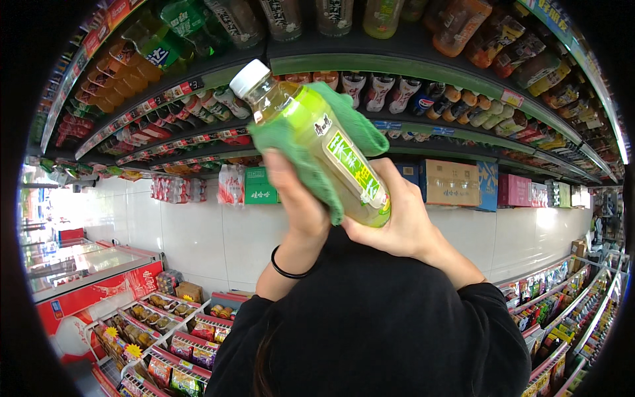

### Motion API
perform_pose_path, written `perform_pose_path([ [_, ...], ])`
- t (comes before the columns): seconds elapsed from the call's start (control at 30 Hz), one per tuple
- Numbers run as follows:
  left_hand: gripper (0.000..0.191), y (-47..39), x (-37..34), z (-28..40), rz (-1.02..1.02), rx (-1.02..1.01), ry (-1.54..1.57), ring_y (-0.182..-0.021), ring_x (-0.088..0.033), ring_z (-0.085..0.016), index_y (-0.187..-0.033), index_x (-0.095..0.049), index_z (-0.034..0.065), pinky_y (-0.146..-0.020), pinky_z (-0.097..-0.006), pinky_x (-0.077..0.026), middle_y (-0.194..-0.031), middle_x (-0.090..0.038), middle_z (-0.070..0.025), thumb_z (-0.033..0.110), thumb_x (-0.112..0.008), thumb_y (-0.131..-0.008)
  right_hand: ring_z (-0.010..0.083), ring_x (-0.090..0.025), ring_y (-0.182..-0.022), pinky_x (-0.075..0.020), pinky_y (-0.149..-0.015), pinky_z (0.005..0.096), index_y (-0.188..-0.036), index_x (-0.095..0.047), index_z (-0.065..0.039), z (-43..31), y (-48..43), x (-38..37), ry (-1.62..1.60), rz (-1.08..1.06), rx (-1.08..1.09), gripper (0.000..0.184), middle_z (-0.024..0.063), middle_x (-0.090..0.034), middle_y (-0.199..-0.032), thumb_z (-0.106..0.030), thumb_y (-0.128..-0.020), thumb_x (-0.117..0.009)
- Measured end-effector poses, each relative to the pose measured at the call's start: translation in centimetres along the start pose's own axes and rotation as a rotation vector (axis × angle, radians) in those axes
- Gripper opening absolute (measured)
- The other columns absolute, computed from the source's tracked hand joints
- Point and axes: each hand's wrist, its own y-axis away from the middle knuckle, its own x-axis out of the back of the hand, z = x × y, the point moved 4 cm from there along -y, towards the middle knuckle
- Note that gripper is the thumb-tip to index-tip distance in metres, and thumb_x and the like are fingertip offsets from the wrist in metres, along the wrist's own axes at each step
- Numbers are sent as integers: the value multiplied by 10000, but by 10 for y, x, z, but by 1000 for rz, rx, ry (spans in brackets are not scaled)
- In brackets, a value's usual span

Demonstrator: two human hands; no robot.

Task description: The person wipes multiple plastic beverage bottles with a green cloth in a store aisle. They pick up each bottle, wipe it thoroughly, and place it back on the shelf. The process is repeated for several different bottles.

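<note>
A plastic drink bottle (342, 154) with a white cap and a green-yellow label is held up at the centre, tilted with its cap towards the upper left. My left hand (297, 198) presses a green cloth (302, 159) against the bottle's side; the cloth wraps behind the bottle and shows again on its right. My right hand (397, 213) grips the bottle near its base. The fingertips of both hands are partly hidden behind the bottle and cloth. A black band circles my left wrist.
Shelves (337, 59) with many drink bottles curve across the top. Cartons (451, 182) and shrink-wrapped bottle packs (178, 189) stand on the tiled floor below them. At the lower left are a red chest freezer (99, 288) and snack racks (183, 337); another rack (560, 317) is at lower right.
</note>
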Motion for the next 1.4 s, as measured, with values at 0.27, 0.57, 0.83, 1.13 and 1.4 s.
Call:
perform_pose_path([
  [0.27, 496, 15, -18, -20, -183, 127, -171, -1099, -607, -154, -1339, -511, 2, -962, -330, -508, -1263, -607, -80, 207, -732, -945, 402, -735, -854, -602, -722, 437, -1246, -489, 44, 3, 1, 5, 400, 172, 80, 707, 254, -689, -1004, -277, -738, -862],
  [0.57, 862, -29, 5, -9, -365, 293, 603, -994, -590, -207, -1391, -479, 23, -922, -335, -497, -1100, -563, -68, 600, -774, -823, 188, -668, -698, -532, -566, 304, -1244, -583, 56, 6, 12, 0, -783, -490, -399, 611, 156, -684, -925, -376, -872, -800],
  [0.83, 944, 9, -16, -20, -513, 432, 390, -1085, -640, -266, -1478, -426, 7, -976, -430, -539, -1245, -607, -157, 493, -847, -788, 165, -608, -660, -494, -569, 252, -1408, -491, 40, 7, 7, -6, -1257, -559, -304, 703, 171, -653, -1021, -386, -908, -745],
  [1.13, 483, -6, -31, -9, -244, 93, -155, -1023, -666, -141, -1244, -607, 10, -900, -322, -551, -1152, -683, -62, 31, -843, -823, 354, -728, -1079, -589, -895, 408, -1351, -458, 26, 19, -4, 22, 58, 59, -118, 789, 239, -704, -1160, -287, -784, -909],
  [1.4, 555, -19, -22, 4, -248, 185, 143, -984, -670, -173, -1281, -590, -9, -863, -332, -549, -1131, -673, -96, 231, -813, -833, 273, -732, -1042, -550, -903, 353, -1253, -545, 31, 22, 11, 36, -86, -293, -164, 749, 188, -714, -1094, -390, -751, -909],
])
